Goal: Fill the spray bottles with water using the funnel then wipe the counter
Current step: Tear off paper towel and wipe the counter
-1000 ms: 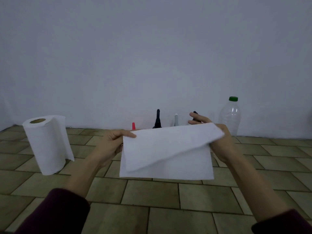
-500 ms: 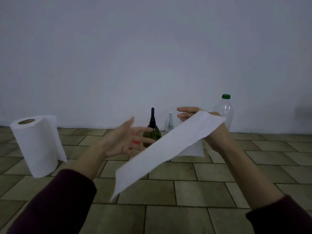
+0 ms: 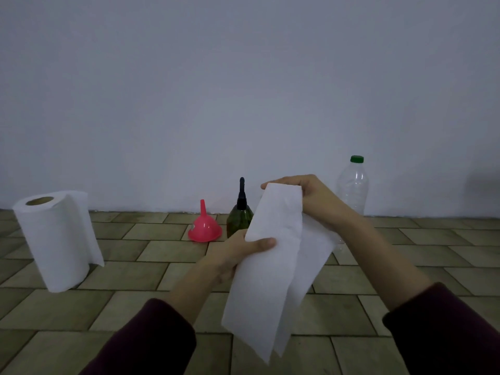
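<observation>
White sheet (image 3: 273,266) held up in front, above the tiled desk (image 3: 135,307), not touching it. Long axis steeply tilted, upper end far and right, lower end near and slightly left, hanging free. Pinched at the top by right hand (image 3: 311,201), fingers curled over the upper edge. Gripped midway along the left edge by left hand (image 3: 238,253), thumb on the front face. Probably being folded for wiping. Desk straight below the free end, nearer the left hand. Funnel (image 3: 204,226), spray bottle (image 3: 239,215) and clear bottle (image 3: 353,185) standing behind, by the wall; roll (image 3: 54,239) at left.
</observation>
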